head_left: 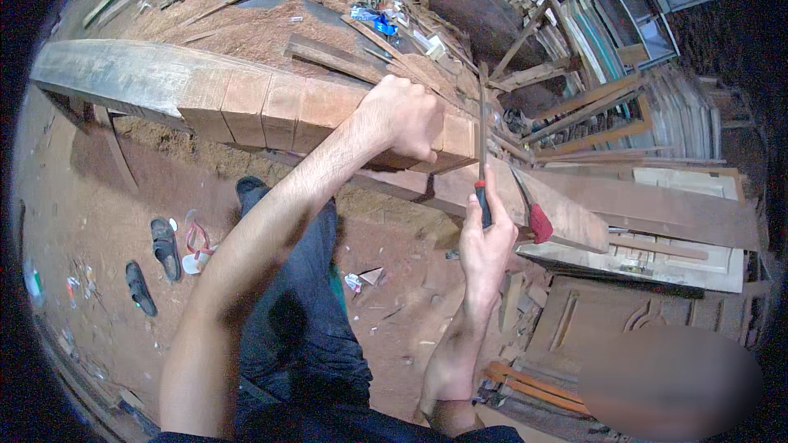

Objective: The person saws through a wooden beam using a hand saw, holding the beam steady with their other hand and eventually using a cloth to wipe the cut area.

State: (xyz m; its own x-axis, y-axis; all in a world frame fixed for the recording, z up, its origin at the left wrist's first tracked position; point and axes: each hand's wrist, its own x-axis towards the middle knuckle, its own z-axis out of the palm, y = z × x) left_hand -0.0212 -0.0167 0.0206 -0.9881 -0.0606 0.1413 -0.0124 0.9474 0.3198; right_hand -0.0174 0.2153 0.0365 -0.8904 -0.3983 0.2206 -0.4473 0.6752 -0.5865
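beam (246, 98) lies long across the frame, raised off the dirt floor (98, 221), its near end with pale saw-marked sections under the left hand (402, 119). left fingers curl shut over the beam's top edge near that end, pinning it. right hand (486, 242) is clamped on the red-black handle of a handsaw (482, 148), blade standing near upright just beside the beam end, close to the left knuckles.

risks, as i judge them:
- blade sits near the left hand; a jump or skid out of the cut could hit the fingers.
- beam is long and i can't see how it's supported; if it rocks, the blade could bind.
- person's leg is right under the work; an offcut could drop on it.
- loose planks (640, 205) and scrap around the feet, plus sandals (164, 246) on the floor: trip hazard.

containers: none clearly visible. stacked window frames (624, 0) at upper right and carved door panels (607, 312) at lower right hold nothing that i can tell. small packets (377, 20) lie loose in the sawdust beyond the beam.
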